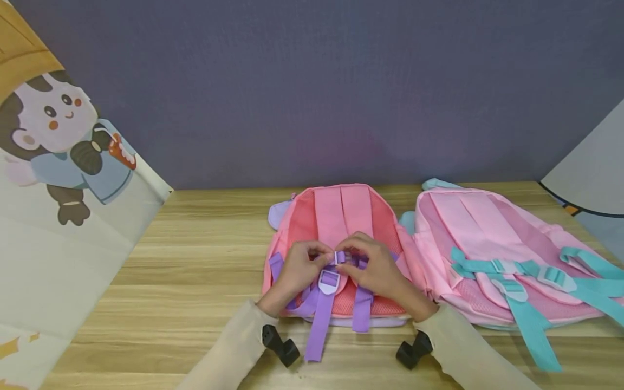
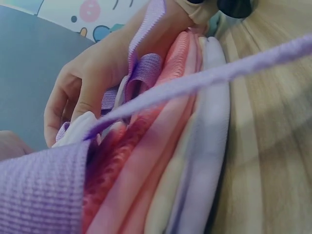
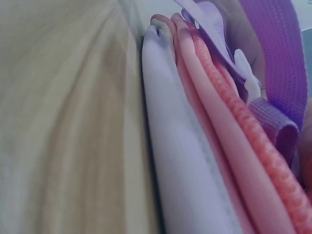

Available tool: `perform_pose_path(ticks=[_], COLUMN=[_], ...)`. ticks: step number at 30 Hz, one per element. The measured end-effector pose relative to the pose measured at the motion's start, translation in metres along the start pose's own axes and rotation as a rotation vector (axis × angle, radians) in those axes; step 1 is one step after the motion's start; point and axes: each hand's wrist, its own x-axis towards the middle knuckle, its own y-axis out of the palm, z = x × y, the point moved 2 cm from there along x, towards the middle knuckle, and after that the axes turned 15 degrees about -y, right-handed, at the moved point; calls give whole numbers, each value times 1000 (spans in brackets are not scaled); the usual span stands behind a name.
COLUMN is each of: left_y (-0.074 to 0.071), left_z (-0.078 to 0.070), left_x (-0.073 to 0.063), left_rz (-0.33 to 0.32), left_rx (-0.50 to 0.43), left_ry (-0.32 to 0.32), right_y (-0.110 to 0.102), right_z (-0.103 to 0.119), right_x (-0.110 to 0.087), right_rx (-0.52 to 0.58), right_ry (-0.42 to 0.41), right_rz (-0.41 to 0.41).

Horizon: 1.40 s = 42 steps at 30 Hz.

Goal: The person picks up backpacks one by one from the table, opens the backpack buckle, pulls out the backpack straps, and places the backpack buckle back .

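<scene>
Pinching at a white strap buckle [image 1: 337, 258]: both hands, met over the upper side of a coral-pink backpack [image 1: 331, 216] that lies with its mesh back panel and shoulder straps up. Clock directions from that buckle, head view. Left hand [image 1: 298, 273], between 8 and 9 o'clock: thumb and fingertips drawn narrow on the buckle's near end. Right hand [image 1: 377, 266], between 3 and 4: thumb and forefinger bent about the other end and the purple webbing there, spread a little wider than the left's. Exact fingertip contact partly hidden by the fingers. Purple straps [image 1: 319, 330] trail toward 5 and 7, the 7 o'clock tail hanging from a white ladder-lock adjuster [image 1: 326, 287] just below the hands. Left-wrist view: purple webbing crosses in front; lavender layer [image 2: 214, 97] next to the wood. Right-wrist view: fingers mostly masked by webbing, grip not readable there. At 3 o'clock, pale pink backpack [image 1: 475, 216], teal straps [image 1: 533, 336] loose over it. Wood-grain tabletop [image 1: 195, 260] under both; dark wall panel [image 1: 312, 92] at 12, cartoon figure [image 1: 68, 130] at 10.
</scene>
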Motion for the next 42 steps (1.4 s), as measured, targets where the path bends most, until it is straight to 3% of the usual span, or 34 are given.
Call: perform_pose_path(ticks=[10, 16, 25, 42], left_y=[3, 2, -12, -3], left_z=[-1, -2, 1, 0], left_x=[-1, 0, 3, 2], left_rz=[46, 73, 230, 91], left_rx=[-44, -22, 79, 54], left_ry=[-24, -7, 36, -5], right_y=[0, -1, 0, 0], right_z=[1, 0, 1, 2], right_x=[-1, -1, -2, 1], right_rx=[40, 42, 20, 24], right_ry=[-2, -4, 8, 111], right_rz=[-7, -12, -26, 17])
